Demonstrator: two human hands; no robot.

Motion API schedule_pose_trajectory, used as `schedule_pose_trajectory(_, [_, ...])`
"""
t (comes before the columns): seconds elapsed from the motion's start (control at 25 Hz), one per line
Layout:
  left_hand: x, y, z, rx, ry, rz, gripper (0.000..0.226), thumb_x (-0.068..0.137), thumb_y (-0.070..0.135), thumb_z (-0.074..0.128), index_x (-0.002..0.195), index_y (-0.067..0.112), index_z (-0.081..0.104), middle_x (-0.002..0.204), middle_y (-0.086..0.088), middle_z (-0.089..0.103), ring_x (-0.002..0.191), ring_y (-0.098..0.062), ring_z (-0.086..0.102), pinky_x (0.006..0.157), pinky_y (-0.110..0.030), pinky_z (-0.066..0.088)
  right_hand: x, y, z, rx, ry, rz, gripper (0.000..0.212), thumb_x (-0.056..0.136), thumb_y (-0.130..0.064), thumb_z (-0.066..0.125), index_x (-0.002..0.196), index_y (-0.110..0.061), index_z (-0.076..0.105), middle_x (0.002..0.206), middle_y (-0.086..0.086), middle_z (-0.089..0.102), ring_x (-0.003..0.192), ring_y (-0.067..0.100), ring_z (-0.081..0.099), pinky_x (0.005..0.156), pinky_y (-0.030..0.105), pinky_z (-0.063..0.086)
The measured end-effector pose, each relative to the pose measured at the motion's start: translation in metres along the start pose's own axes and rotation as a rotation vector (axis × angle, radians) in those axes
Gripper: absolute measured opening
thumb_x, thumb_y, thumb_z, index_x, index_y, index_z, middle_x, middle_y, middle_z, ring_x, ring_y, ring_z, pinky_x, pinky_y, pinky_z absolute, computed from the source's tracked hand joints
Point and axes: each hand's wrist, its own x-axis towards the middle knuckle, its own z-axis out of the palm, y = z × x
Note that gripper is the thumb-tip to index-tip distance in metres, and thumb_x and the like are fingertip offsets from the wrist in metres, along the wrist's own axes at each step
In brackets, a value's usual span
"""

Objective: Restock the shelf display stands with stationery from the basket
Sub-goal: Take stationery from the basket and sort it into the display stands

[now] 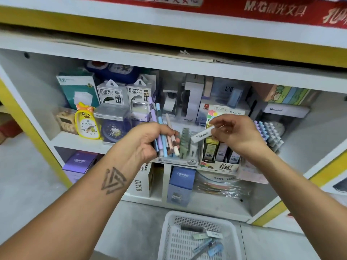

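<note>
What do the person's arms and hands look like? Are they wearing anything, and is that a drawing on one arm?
Both arms are bare, with no sleeves showing, no gloves, and no watch or rings that I can see. The left hand has a dark tattoo on its forearm, made of nested triangles. The right hand and its forearm show no markings.
</note>
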Motion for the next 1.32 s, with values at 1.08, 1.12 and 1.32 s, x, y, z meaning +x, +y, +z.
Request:
schedule_pose_trajectory(1.08, [0.0,-0.003,-0.017,-0.065,-0.042,-0.045,0.022,0.091,-0.007,0.056,0.112,-0.009,0.064,0.077,-0.017,0.068,0.062,-0.023,0.067,0.047,-0.033,0.058,0.085,-0.018,0.071,-1.185,-0.395,-0.235,0.028,0.081,0.008,0.061,0.101,-0.011,0.066,0.108,0.012,0.063,0.093,0.028,0.063,0.073,0.028,0.046])
schedule_pose_trajectory(1.12, [-0.001,-0.003,-0.016,-0.071,-0.051,-0.039,0.022,0.091,-0.007,0.056,0.111,-0.009,0.064,0.079,-0.017,0.068,0.062,-0.023,0.068,0.048,-0.035,0.059,0.084,-0.016,0.072,-1.237,-0.403,-0.274,0.027,0.082,0.006,0.061,0.103,-0.011,0.065,0.108,0.012,0.062,0.094,0.029,0.063,0.072,0.029,0.046])
schedule_pose_trajectory(1.32, [-0.002,-0.003,-0.008,-0.101,-0.104,0.017,0.024,0.089,-0.011,0.056,0.112,-0.009,0.06,0.091,-0.021,0.073,0.068,-0.027,0.072,0.059,-0.042,0.062,0.072,-0.027,0.057,-0.94,-0.185,-0.287,0.009,0.09,-0.007,0.061,0.088,-0.014,0.067,0.088,0.007,0.066,0.085,0.029,0.067,0.068,0.032,0.049])
